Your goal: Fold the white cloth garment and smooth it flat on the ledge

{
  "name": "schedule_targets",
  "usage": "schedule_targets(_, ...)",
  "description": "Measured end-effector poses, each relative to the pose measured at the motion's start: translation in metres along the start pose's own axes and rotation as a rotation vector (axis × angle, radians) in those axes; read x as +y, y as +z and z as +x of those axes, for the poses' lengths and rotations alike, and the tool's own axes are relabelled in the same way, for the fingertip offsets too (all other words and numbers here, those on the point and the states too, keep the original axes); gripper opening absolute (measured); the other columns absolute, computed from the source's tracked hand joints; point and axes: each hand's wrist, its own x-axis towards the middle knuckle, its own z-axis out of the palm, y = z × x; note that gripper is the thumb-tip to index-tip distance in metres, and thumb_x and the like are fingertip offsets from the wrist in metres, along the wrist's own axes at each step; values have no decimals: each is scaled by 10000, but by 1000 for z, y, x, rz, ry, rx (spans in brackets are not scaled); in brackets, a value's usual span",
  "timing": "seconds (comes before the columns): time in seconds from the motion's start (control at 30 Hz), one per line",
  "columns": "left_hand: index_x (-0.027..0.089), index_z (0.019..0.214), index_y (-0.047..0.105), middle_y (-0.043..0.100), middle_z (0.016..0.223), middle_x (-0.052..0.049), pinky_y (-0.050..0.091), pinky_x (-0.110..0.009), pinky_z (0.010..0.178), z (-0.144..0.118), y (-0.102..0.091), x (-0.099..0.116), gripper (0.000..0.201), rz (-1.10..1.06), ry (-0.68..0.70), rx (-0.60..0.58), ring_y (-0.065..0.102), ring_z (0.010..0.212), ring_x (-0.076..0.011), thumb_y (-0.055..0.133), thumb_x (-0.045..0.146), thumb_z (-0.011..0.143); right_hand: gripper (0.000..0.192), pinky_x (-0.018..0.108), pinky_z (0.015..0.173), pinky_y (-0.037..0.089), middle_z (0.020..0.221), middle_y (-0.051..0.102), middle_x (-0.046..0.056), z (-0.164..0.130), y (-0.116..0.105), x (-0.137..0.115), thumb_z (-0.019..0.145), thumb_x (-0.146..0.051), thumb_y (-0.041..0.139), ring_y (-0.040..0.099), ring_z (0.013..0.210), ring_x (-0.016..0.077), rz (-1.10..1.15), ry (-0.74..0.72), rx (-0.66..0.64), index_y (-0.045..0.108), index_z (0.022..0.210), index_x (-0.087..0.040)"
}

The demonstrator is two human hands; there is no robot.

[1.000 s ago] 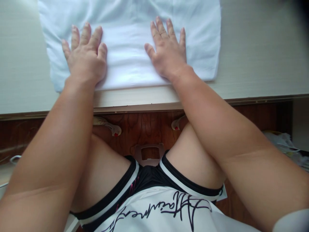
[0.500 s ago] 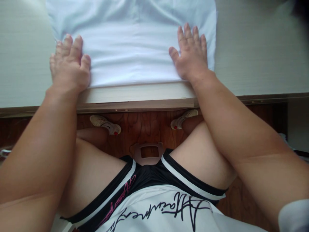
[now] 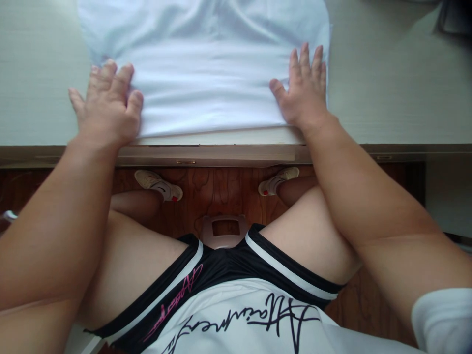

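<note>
A white cloth [image 3: 206,83], its kind not certain, lies spread on the pale table, with soft wrinkles across it and its near edge close to the table's front. My left hand [image 3: 106,105] rests palm down on the cloth's left side near its lower corner, fingers spread. On the opposite side, my right hand [image 3: 304,88] presses flat near the right edge, thumb pointing inward. Neither hand grips the fabric. The cloth's far end runs out of view at the top.
The pale table [image 3: 387,88] extends to both sides, with a drawer front [image 3: 221,158] under its edge. A dark object [image 3: 457,19] stands at the far right corner. Below, between my legs, shows part of a pinkish stool [image 3: 224,241] above the wooden floor.
Both hands sit slightly further right and lower in view, still flat on the cloth. My left little finger has spread outward. The view has shifted a little.
</note>
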Motion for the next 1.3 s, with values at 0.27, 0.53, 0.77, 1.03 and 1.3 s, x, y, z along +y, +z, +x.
schedule_targets(0.27, 635, 1568, 260, 35, 1634, 400, -175, -610, 1289, 5, 1, 1, 679, 49, -55, -22, -16, 1642, -354, 321, 762, 904, 830, 533, 1330, 72, 1762, 38, 90, -2, -3, 17, 1016, -636, 350, 50, 1650, 304, -2, 92, -13, 170, 1692, -189)
schedule_targets(0.53, 459, 1564, 347, 242, 1716, 166, -64, -773, 1254, 4, -11, 20, 631, 166, -12, -8, 186, 1602, -324, 254, 693, 987, 864, 664, 1290, -26, 1765, 11, 75, 5, -13, 4, 983, -675, 323, -21, 1644, 371, -88, 174, -112, 145, 1694, -218)
schedule_targets(0.77, 328, 1637, 155, -43, 1762, 55, -379, -403, 1138, 17, -8, 71, 709, 333, -83, -17, -248, 1594, -138, 137, 673, 1018, 775, 770, 1212, -116, 1767, -33, 15, 12, -22, -36, 993, -533, 366, -96, 1623, 429, -126, 139, -71, 172, 1688, -250)
schedule_targets(1.03, 308, 1621, 197, 1, 1758, 116, -379, -84, 660, 18, -12, 140, 582, 356, 275, -40, -490, 858, 287, 202, 469, 1061, 658, 732, 1266, -92, 1760, 108, 25, 15, -39, -115, 1054, -292, 404, -20, 1632, 394, -16, -105, -136, 216, 1680, -221)
schedule_targets(1.3, 367, 1648, 124, 147, 1718, 184, -324, -61, 592, 18, -13, 183, 621, 300, 216, -52, -438, 833, 335, 190, 377, 1031, 558, 674, 1305, -59, 1728, 237, -38, 23, -52, -153, 1105, -293, 275, 164, 1626, 268, 79, -115, -168, 250, 1662, -298)
